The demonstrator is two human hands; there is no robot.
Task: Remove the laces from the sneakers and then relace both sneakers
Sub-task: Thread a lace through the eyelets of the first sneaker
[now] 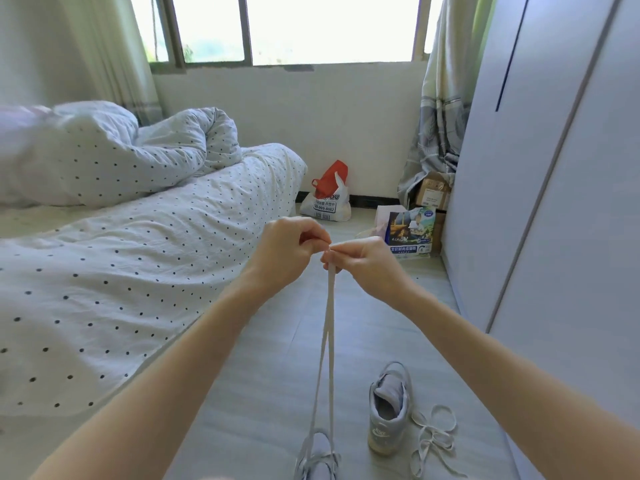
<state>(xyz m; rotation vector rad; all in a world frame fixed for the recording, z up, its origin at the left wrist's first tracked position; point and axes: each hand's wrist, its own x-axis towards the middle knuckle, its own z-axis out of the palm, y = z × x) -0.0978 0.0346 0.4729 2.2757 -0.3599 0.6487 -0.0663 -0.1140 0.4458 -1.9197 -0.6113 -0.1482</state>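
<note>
There are 2 sneakers: 1 sneaker at the bottom edge (317, 459) and 1 sneaker further right (388, 410). There are 2 laces: 1 held lace (329, 323), its 2 strands running up from the near shoe, and 1 loose lace (434, 434) on the floor. 2 hands show, the left hand (289, 249) and the right hand (363, 259). By the wall stand 1 plastic bag (327, 200), 1 printed carton (410, 233) and 1 cardboard box (433, 192).

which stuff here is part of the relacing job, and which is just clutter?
Job:
- left hand and right hand, pinching the ends of the taut lace
- near sneaker, which that lace runs to
- far sneaker, unlaced
- loose lace on the floor

Clutter:
- bed
- plastic bag
- boxes
</note>
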